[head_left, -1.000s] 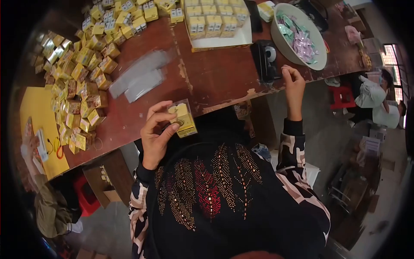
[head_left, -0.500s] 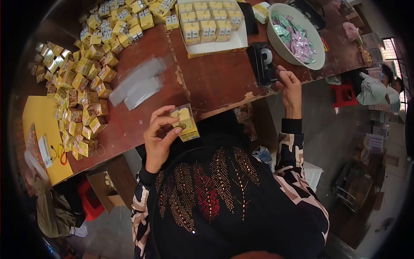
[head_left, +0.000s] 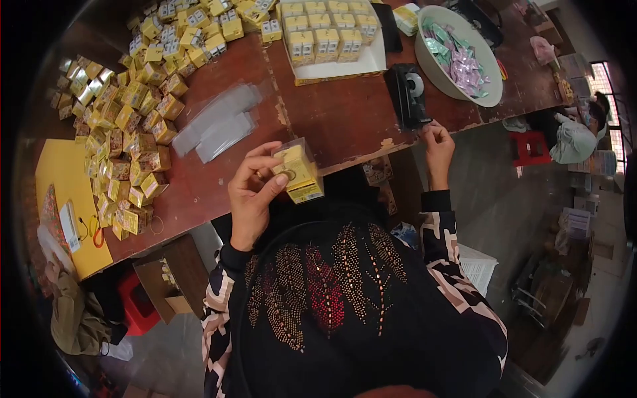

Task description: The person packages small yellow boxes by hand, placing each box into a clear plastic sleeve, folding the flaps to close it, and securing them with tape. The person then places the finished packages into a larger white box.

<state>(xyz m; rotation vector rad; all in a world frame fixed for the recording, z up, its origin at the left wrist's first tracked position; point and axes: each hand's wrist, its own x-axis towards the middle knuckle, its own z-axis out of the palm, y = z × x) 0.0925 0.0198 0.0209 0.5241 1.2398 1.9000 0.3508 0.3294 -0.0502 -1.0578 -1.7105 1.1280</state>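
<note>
My left hand (head_left: 254, 189) is closed around a small yellow box (head_left: 306, 174), with thumb and fingers on its sides. A clear plastic cover (head_left: 296, 146) sticks up past the box's upper end. My right hand (head_left: 438, 151) is pinched at the front edge of a black tape dispenser (head_left: 407, 99). Its fingertips close on the tape end there, though the thin strip itself hardly shows. Flat clear plastic sleeves (head_left: 222, 123) lie on the table beyond my left hand.
Many small yellow boxes (head_left: 133, 119) are heaped on the left of the brown table (head_left: 325, 126). A white tray (head_left: 345, 69) holds rows of yellow boxes. A pale bowl (head_left: 491, 98) contains green and pink packets. Another person (head_left: 576, 140) is at the far right, near a red stool (head_left: 531, 147).
My right hand has moved slightly left and its fingers have closed at the dispenser's front edge. The yellow box, still in my left hand, is now turned and sits slightly further right.
</note>
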